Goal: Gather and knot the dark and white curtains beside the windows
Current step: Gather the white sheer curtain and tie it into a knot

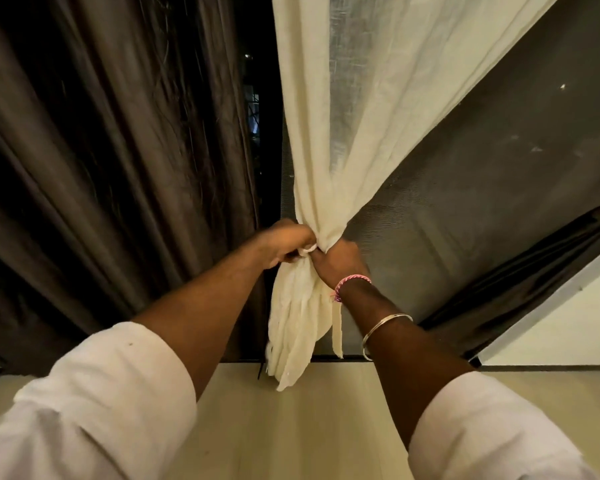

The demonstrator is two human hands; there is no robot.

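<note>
The white curtain (354, 116) hangs in the middle and is drawn together into a narrow bunch at waist height. My left hand (284, 242) grips the bunch from the left, fingers curled round a fold of the cloth. My right hand (338, 263) grips the same gathered spot from the right. Below both hands the curtain's loose tail (298, 327) hangs down to the floor. The dark curtain (111, 161) hangs in long folds at the left, touched by neither hand.
A mesh window screen (482, 188) stands behind the white curtain, with a strip of dark window (257, 98) between the two curtains. Another dark curtain (534, 271) slants at the right beside a white wall (568, 327). Pale wooden floor (309, 427) lies below.
</note>
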